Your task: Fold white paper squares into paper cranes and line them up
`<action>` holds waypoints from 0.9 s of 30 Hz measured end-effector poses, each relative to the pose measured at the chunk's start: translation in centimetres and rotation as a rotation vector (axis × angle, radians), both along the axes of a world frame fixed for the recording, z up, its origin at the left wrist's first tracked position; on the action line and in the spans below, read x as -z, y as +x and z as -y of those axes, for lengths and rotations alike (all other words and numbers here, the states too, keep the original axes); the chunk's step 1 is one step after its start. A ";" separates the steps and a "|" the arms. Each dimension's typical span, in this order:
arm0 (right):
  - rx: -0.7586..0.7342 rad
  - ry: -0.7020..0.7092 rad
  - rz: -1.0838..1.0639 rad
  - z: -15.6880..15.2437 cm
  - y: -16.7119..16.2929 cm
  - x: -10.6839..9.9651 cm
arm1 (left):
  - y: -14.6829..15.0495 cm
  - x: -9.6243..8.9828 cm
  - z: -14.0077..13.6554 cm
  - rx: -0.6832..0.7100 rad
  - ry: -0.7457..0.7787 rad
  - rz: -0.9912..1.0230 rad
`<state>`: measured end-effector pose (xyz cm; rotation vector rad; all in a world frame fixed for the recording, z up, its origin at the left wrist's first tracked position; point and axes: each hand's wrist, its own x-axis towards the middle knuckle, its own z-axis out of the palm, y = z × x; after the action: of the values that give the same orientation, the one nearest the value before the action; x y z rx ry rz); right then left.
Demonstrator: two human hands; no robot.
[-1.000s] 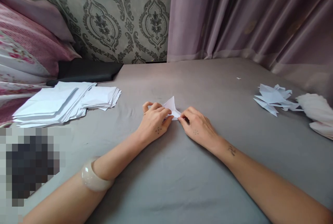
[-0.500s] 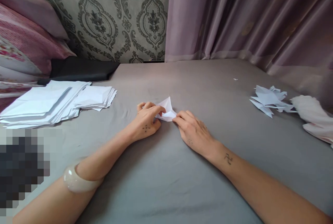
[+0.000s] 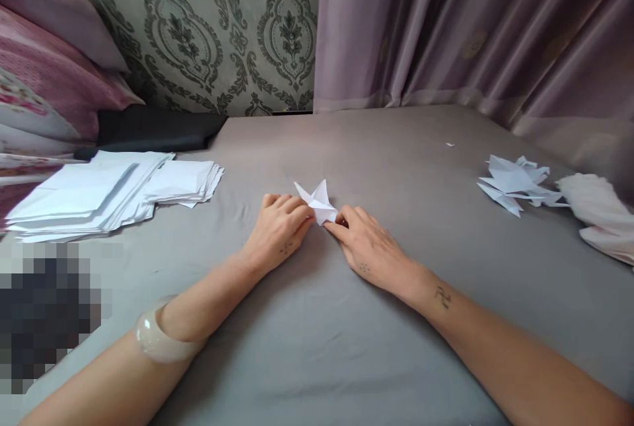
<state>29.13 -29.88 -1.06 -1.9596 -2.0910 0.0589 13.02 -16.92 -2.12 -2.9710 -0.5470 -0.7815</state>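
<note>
A small piece of folded white paper point(image 3: 323, 207) is between my two hands, low over the grey sheet. Two pointed flaps stand up from it at the far side. My left hand point(image 3: 283, 226) pinches its left edge, the fingers curled and pressed together. At its lower right corner, my right hand point(image 3: 369, 244) grips the paper between thumb and index finger. The fingertips partly cover both lower edges of the paper.
Stacked white paper sheets point(image 3: 74, 198) and a pile of smaller squares point(image 3: 181, 180) lie at left, before a black flat item point(image 3: 161, 127). Folded paper figures point(image 3: 518, 181) sit at right beside a pale cloth point(image 3: 594, 211). A paper scrap point(image 3: 450, 144) lies farther back.
The left fingers have come off the top of the paper to its left edge. Two pointed flaps now show where one did. The right hand keeps its hold on the corner.
</note>
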 end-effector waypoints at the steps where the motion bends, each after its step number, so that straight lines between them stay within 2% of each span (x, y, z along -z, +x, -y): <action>1: 0.005 -0.007 -0.011 0.1 0.0 -0.1 | 0.0 0.0 0.1 0.037 -0.011 -0.010; 4: 0.030 -0.031 -0.038 0.3 0.0 -0.5 | 0.2 -0.1 0.6 0.102 -0.068 -0.026; 9: 0.044 -0.082 -0.029 0.5 0.0 -1.1 | 0.4 -0.2 1.3 0.130 -0.151 -0.067; 14: 0.020 -0.114 -0.065 0.9 0.4 -1.7 | 0.3 -0.2 1.4 0.138 -0.136 -0.096; 18: 0.086 -0.174 -0.133 1.0 1.7 -2.3 | 0.3 -0.3 1.3 0.193 -0.130 -0.140; 23: 0.113 -0.235 -0.387 -0.1 4.5 -1.6 | 0.4 -0.4 1.1 0.212 -0.177 -0.180; 25: 0.195 -0.258 -0.557 -0.8 5.4 -0.9 | 0.4 -0.6 1.1 0.213 -0.186 -0.208; 27: 0.364 -0.243 -0.719 -1.5 5.8 -0.4 | 0.5 -0.8 1.2 0.217 -0.186 -0.235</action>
<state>34.94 -28.37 -0.70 -2.0023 -1.2986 0.8379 13.49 -18.09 -1.34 -3.2720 -0.3035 -0.3990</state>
